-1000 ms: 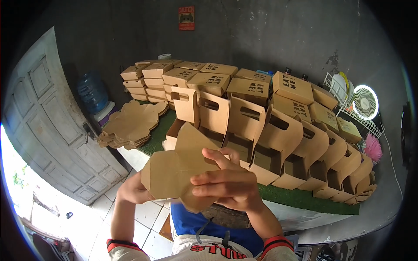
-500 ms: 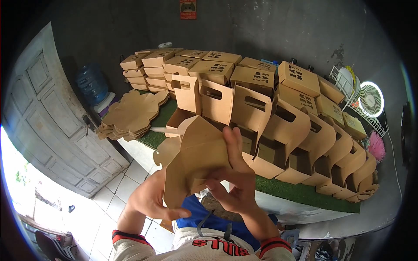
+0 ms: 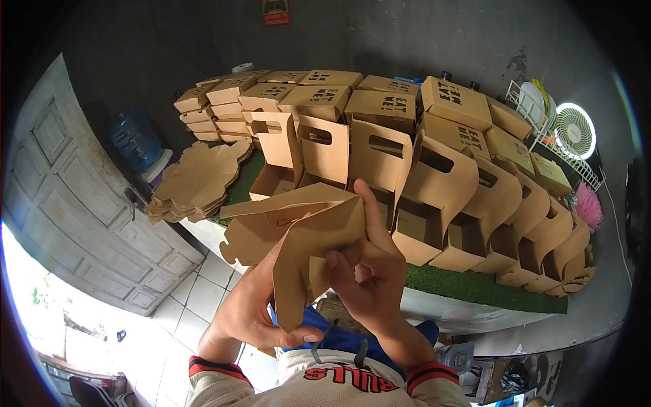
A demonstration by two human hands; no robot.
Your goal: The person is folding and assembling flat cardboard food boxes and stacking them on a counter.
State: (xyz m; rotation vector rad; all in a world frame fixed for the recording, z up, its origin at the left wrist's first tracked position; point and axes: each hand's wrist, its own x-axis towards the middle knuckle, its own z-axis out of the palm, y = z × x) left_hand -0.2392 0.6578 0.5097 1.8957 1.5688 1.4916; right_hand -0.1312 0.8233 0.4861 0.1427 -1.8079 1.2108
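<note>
A partly folded brown cardboard box [image 3: 322,234] is held up between my two hands, in front of the table. My left hand [image 3: 247,315] grips its lower left side, thumb along the bottom edge of a panel; the other left fingers are mostly behind the cardboard. On the right side, my right hand [image 3: 373,278] holds the box with the index finger stretched up along its edge. The right thumb presses near a small flap. A notched tab sticks out at the box's left. Beyond it stand open boxes with handle cut-outs [image 3: 380,156] in a curved row.
Closed printed boxes [image 3: 315,102] are stacked behind the row on a green-covered table [image 3: 468,288]. Flat cardboard blanks [image 3: 200,180] lie piled at its left end. A blue water bottle [image 3: 135,139], a door [image 3: 95,197], a dish rack [image 3: 563,159] and a lit fan [image 3: 575,131] surround it.
The box has turned and tilted in my hands, so its upper panels now lie flatter and reach further left. My right thumb has moved up to the small flap. The view has shifted slightly.
</note>
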